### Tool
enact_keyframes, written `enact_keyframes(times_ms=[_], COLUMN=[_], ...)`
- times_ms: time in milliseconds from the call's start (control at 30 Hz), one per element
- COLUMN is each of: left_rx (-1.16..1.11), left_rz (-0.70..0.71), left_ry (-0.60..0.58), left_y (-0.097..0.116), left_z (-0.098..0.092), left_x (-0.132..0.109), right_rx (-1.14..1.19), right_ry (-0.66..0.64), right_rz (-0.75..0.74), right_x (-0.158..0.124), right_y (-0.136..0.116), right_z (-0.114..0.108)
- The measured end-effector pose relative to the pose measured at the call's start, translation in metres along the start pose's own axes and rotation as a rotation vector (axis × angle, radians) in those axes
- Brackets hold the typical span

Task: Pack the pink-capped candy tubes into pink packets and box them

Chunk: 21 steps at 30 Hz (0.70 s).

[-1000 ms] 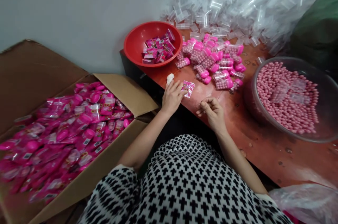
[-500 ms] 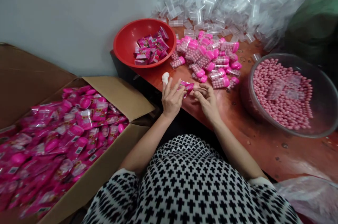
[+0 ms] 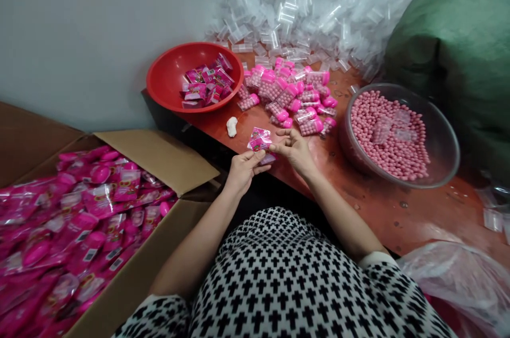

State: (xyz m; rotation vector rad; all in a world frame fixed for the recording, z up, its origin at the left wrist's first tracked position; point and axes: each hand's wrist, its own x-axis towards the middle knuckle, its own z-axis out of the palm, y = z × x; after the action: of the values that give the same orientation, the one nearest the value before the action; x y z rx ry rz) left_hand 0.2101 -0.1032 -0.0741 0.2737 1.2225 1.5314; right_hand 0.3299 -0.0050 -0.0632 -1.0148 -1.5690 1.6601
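Note:
Between my two hands is a small pink printed packet [image 3: 260,137], held above the front edge of the red table [image 3: 330,173]. My left hand [image 3: 240,173] pinches its lower edge with thumb and fingers. On its right side, the thumb and a finger of my right hand [image 3: 298,154] close on the packet. A crumpled white lump [image 3: 231,126] lies on the table just beyond my left hand. Past my right hand is a pile of small clear jars [image 3: 285,91] with bright pink caps, filled with pink balls.
A red bowl [image 3: 158,83] at the back left holds similar packets. To the left, an open cardboard box [image 3: 159,165] is full of pink packages. A clear bowl [image 3: 446,162] of pink balls stands right. Clear plastic tubes [image 3: 287,14] are heaped behind, beside a green sack [image 3: 458,24].
The packet has turned upright, and my left hand has moved from over it to pinching its lower edge. My view has swung right, bringing more of the green sack into sight.

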Motion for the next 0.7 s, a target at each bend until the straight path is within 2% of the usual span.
enact_keyframes(times_ms=[133,200,267,367,500,633,700], left_rx=[-0.030,-0.067,-0.116,-0.179,-0.239,-0.375,-0.460], left_rz=[-0.001,-0.016,-0.030,-0.050,-0.057,-0.107,-0.144], left_ry=[0.107,0.144,0.176,0.207,0.216,0.225,0.258], left_y=[0.001,0.000,0.001,0.003,0.007,0.008,0.008], left_z=[-0.003,-0.002,-0.001,0.001,-0.001,-0.003,-0.002], left_x=[-0.004,-0.005,-0.005,-0.006,-0.004,0.000,0.003], right_rx=[-0.693,-1.012,-1.198,-1.322,-1.343,-1.321,-1.276], right_ry=[0.316,0.439,0.492,0.481,0.442,0.410,0.399], right_rz=[-0.111,-0.037,0.077,0.175,0.220,0.150,0.054], right_x=[0.017,0.031,0.045,0.061,0.069,0.066,0.058], right_y=[-0.012,-0.020,-0.026,-0.030,-0.031,-0.026,-0.022], right_z=[-0.023,-0.035,-0.041,-0.040,-0.038,-0.039,-0.038])
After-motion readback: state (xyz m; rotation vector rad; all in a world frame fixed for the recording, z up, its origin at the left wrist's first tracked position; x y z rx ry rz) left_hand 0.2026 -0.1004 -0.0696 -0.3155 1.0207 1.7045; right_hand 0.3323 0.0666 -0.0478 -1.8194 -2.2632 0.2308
